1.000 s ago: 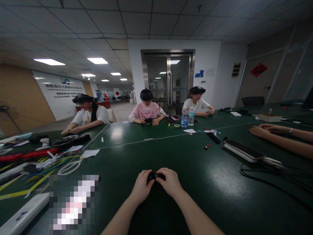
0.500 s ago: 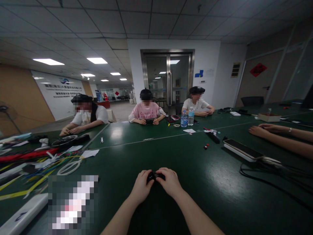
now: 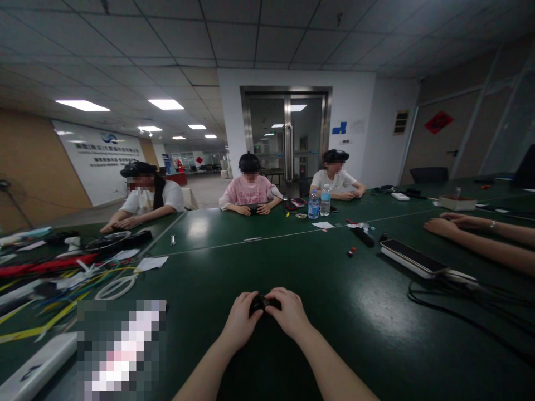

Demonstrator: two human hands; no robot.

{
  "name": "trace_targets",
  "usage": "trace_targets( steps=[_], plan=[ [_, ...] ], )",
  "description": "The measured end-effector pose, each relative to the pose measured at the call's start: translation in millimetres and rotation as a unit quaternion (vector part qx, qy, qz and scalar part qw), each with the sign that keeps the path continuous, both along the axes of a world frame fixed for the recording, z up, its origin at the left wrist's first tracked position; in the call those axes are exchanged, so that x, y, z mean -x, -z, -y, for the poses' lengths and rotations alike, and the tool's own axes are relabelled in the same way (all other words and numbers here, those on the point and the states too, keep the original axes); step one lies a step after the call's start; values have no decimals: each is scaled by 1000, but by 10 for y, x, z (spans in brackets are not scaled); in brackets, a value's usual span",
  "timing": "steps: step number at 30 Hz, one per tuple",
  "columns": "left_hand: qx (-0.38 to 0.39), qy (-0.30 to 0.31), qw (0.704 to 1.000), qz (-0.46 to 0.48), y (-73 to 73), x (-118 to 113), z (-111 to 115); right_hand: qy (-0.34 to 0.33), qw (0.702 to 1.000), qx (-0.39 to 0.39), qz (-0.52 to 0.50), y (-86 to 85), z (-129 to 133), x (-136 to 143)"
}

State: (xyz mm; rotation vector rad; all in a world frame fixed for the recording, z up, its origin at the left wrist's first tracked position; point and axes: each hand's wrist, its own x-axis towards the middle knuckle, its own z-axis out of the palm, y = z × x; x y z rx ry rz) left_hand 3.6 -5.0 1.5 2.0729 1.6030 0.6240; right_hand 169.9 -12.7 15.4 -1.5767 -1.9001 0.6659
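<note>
Both of my hands hold one small black object [image 3: 259,302] just above or on the green table [image 3: 200,345]; its kind is hard to make out. My left hand [image 3: 240,318] curls round its left end, the thumb pressed to the near side. On the other end my right hand [image 3: 289,312] closes its fingers, thumb toward the middle. Only the dark middle of the object shows between the hands. The rest is covered by my fingers.
At left lie tangled cables [image 3: 79,284], papers [image 3: 152,263] and a white power strip [image 3: 37,365]. A phone on a white block [image 3: 413,259] lies at right, near a co-worker's arms [image 3: 480,231]. Two water bottles [image 3: 319,202] stand farther back. Several people in headsets sit across.
My hands keep their hold on the black object and have barely moved. The whole view has shifted very slightly.
</note>
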Motion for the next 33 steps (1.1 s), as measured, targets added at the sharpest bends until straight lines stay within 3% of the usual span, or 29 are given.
trace_targets(
  steps=[8,33],
  plan=[
    [-15,13,1000,18,109,55,-57,-2,1000,-3,-16,-10,16,-5],
    [-31,7,999,30,63,35,-28,-6,1000,9,-6,-91,53,-11]
  ],
)
